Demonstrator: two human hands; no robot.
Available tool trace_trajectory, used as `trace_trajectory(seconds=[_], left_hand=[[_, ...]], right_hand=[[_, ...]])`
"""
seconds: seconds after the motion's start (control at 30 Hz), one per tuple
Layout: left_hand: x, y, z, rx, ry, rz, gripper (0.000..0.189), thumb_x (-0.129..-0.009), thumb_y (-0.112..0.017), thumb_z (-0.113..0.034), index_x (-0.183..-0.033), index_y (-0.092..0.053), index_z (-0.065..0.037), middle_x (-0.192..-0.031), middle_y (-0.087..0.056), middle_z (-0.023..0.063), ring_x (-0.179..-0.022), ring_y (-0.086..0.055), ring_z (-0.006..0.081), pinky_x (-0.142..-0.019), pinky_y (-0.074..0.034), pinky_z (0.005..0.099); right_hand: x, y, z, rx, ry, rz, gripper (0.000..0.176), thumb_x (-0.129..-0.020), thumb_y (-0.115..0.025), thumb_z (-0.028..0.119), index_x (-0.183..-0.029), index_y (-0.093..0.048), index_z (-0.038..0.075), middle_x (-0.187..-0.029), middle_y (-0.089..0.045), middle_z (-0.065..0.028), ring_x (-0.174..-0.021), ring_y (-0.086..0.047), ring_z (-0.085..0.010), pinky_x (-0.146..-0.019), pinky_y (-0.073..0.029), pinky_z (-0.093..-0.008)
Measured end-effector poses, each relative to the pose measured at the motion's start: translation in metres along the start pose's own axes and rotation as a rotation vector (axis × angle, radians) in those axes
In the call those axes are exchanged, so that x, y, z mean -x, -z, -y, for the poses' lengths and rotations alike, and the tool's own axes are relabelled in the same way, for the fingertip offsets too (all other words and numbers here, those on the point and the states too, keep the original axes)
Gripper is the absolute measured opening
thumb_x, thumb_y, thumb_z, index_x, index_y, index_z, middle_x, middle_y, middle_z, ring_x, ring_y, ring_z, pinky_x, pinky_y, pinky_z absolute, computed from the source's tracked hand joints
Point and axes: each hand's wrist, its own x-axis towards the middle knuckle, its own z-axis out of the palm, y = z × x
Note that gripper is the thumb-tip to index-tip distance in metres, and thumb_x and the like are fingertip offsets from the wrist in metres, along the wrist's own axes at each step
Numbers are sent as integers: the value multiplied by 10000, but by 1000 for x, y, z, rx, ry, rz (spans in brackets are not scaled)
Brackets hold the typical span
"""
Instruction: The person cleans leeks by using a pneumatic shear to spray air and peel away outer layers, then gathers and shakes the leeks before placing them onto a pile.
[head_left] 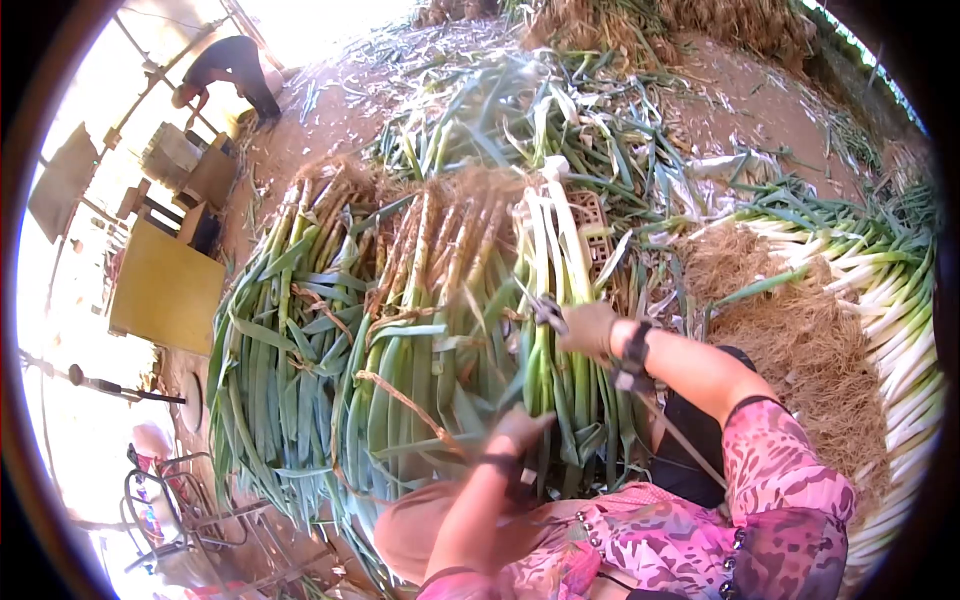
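Long leeks [575,250] with pale stems and green leaves lie in front of me, roots pointing away. My right hand [588,330], in a light glove, is closed around a grey nozzle gun [546,311] over their stems. A thin hose [690,445] trails from that hand toward my lap. Lower down, my left hand [520,430] is blurred by motion over the green leaves, and its grip cannot be made out. To its left lie browner, untrimmed leeks [440,240], their dry outer skins still around the stems.
Clean white leeks [900,370] are stacked along the right, beside a heap of brown roots [790,320]. Leaf scraps [600,130] and a plastic crate [592,225] lie beyond the leeks. Another person [230,75] bends over at far left, behind a yellow board [165,290].
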Motion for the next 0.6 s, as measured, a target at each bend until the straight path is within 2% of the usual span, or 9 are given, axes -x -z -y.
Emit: trace_trajectory(seconds=[0.13,0.23,0.3,0.4,0.43,0.47,0.53,0.57,0.6], left_hand=[[49,2,-34,-414,125,175,821,-815,-706,-568,-1334,-513,37,-1285,-626,253,-1210,-607,366,-1035,-473,424],[83,31,-89,-471,34,382,828,-833,-681,-570,-1355,-482,41,-1304,-622,238,-1220,-604,357,-1032,-476,420],[86,37,-93,-499,-55,436,767,-854,-662,-564,-1311,-531,37,-1281,-633,242,-1186,-624,350,-1006,-489,422],[71,60,-70,-397,-255,219,493,-864,-640,-474,-1123,-685,-57,-995,-712,218,-881,-689,389,-817,-541,447],[99,100,-126,-498,-27,-12,456,-874,-647,-464,-1153,-684,-106,-1033,-708,204,-946,-678,377,-833,-537,452],[92,125,-126,-418,23,-142,488,-871,-668,-468,-1198,-655,-106,-1064,-700,191,-986,-669,371,-848,-536,459],[77,175,-106,-485,-113,-634,624,-815,-748,-472,-1237,-616,-30,-1099,-684,212,-1022,-661,380,-894,-529,442],[60,193,-91,-659,33,-865,524,-833,-730,-435,-1198,-602,-82,-1077,-688,136,-1089,-639,303,-952,-498,409],[30,207,-44,-855,122,-1046,651,-801,-761,-469,-1262,-573,-49,-1221,-637,159,-1221,-565,303,-1025,-459,424]], right_hand=[[39,-20,-17,-62,4,1,451,-837,-619,432,-1004,-699,20,-925,-729,-199,-877,-727,-327,-790,-568,-416],[55,-15,-9,-195,-201,96,484,-818,-642,455,-1049,-635,31,-977,-714,-196,-941,-699,-361,-835,-540,-454],[76,-21,11,-141,-52,33,460,-816,-640,452,-1033,-630,46,-980,-708,-191,-943,-696,-355,-833,-538,-452],[89,-53,19,-106,32,77,446,-813,-633,446,-1041,-613,63,-978,-703,-187,-929,-693,-356,-813,-537,-457],[96,-48,18,-128,-2,57,456,-813,-628,443,-1048,-623,52,-989,-704,-196,-931,-694,-359,-815,-537,-457],[100,-46,16,-148,-36,38,466,-814,-623,440,-1055,-632,41,-1000,-706,-204,-934,-694,-363,-817,-537,-458],[105,-56,7,-190,-80,-28,464,-804,-642,429,-1044,-622,32,-1007,-703,-204,-953,-686,-380,-849,-525,-461],[110,-56,8,-192,-78,-37,462,-803,-644,425,-1042,-620,30,-1004,-703,-205,-957,-684,-382,-854,-524,-460],[115,-55,9,-195,-78,-49,460,-802,-647,421,-1040,-618,28,-1002,-703,-207,-961,-683,-383,-858,-523,-459]])
